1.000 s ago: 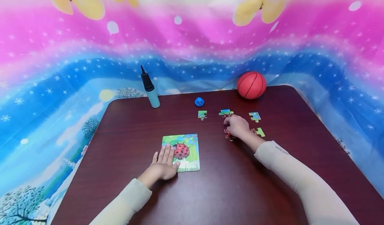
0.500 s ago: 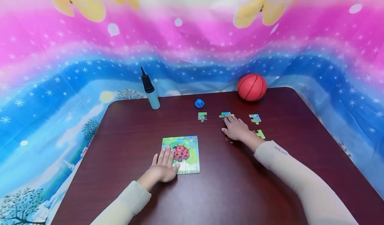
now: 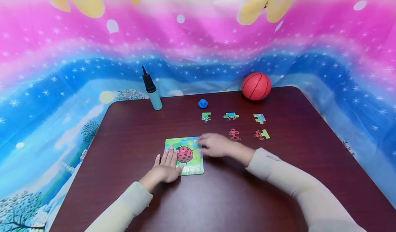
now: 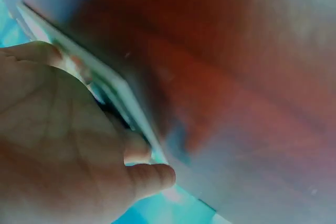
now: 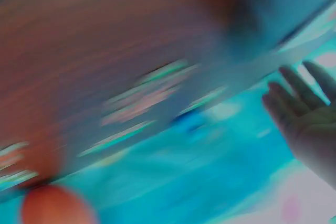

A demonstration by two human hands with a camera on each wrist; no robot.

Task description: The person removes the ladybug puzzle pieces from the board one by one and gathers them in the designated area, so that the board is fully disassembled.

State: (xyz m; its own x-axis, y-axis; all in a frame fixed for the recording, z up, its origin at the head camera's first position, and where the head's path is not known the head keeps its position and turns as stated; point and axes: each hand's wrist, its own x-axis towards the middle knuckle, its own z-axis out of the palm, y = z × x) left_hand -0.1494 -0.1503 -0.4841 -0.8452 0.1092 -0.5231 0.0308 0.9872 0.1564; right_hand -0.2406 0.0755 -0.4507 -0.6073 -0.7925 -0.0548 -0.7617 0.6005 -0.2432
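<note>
A square ladybug picture board [image 3: 195, 165] lies on the table, green with a red spotted beetle. My left hand [image 3: 165, 169] rests on its left side with the fingers straight. In the left wrist view the thumb reaches along the edge of the board [image 4: 116, 82]. My right hand [image 3: 215, 144] is blurred and overlaps the board's upper right corner. The right wrist view shows the right hand [image 5: 310, 124] with loosely extended fingers and nothing in them. Several loose puzzle pieces lie behind and to the right, among them a red spotted piece [image 3: 234, 134] and a green-and-red piece [image 3: 264, 134].
More pieces sit in a back row, including a blue-green piece [image 3: 231, 116]. Behind them are a small blue lump [image 3: 202, 103] and a red basketball [image 3: 256, 86]. A hand pump [image 3: 154, 96] stands at the back left of the dark table [image 3: 235, 197], before a patterned cloth.
My right hand has left the loose pieces and moved left to the board, uncovering the red spotted piece. My left hand has stayed on the board.
</note>
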